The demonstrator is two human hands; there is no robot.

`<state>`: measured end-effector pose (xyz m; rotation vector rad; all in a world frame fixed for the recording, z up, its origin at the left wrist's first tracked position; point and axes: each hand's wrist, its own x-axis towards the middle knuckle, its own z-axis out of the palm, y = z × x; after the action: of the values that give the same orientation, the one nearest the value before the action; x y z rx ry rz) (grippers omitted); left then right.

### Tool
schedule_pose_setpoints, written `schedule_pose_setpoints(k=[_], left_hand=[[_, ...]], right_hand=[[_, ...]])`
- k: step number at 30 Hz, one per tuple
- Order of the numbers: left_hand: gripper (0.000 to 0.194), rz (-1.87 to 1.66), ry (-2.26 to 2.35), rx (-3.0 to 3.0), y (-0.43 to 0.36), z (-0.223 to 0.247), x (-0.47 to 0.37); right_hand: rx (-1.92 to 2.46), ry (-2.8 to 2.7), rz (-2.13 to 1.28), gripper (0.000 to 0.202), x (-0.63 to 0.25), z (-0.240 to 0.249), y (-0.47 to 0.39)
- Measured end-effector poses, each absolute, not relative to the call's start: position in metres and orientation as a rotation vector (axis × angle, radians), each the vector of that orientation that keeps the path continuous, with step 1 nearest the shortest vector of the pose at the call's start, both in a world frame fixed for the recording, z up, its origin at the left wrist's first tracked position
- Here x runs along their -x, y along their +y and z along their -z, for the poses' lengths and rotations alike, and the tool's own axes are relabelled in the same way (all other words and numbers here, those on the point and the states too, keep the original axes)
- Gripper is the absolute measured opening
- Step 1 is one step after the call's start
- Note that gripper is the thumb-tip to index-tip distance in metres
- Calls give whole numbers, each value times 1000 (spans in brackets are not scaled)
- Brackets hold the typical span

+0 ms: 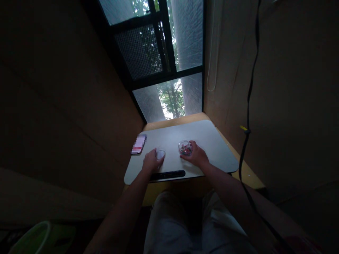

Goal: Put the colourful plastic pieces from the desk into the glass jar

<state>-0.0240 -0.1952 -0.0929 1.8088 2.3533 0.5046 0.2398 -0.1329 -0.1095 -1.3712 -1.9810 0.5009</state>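
Note:
My left hand (151, 161) is wrapped round a clear, round container (160, 153) on the left half of the white board (169, 137); nothing inside it can be made out. To the right, my right hand (196, 155) grips a clear round jar (185, 148) from its right side. Small red, dark and pale pieces show in that jar, too small to name. The two containers stand apart, with bare board between them.
A phone (138, 144) lies at the board's left edge. Along the front edge runs a black slotted strip (169, 174). A dark cable (248, 106) hangs at the right, a window (172, 95) is behind, and a green bin (42, 240) stands at lower left.

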Motion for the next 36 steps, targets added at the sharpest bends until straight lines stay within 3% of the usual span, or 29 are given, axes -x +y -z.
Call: schedule_pose_setpoints(k=[7, 13, 20, 27, 33, 36], left_hand=[[88, -529, 2248, -1925, -185, 85, 11], [71, -520, 2226, -1878, -165, 77, -11], [68, -1161, 1847, -1286, -139, 55, -40], [44, -1401, 1435, -1027, -130, 38, -70], [62, -1556, 1302, -1152, -134, 43, -89], [61, -1499, 1293, -1403, -141, 50, -93]], right_hand=[[1362, -1970, -512, 83, -240, 109, -134], [1354, -1938, -526, 86, -240, 110, -134], [1318, -1919, -607, 87, -241, 110, -133], [1335, -1940, -579, 87, -241, 107, -133], [1350, -1958, -576, 89, -241, 107, -133], [1365, -1965, -588, 89, -241, 106, -133]])
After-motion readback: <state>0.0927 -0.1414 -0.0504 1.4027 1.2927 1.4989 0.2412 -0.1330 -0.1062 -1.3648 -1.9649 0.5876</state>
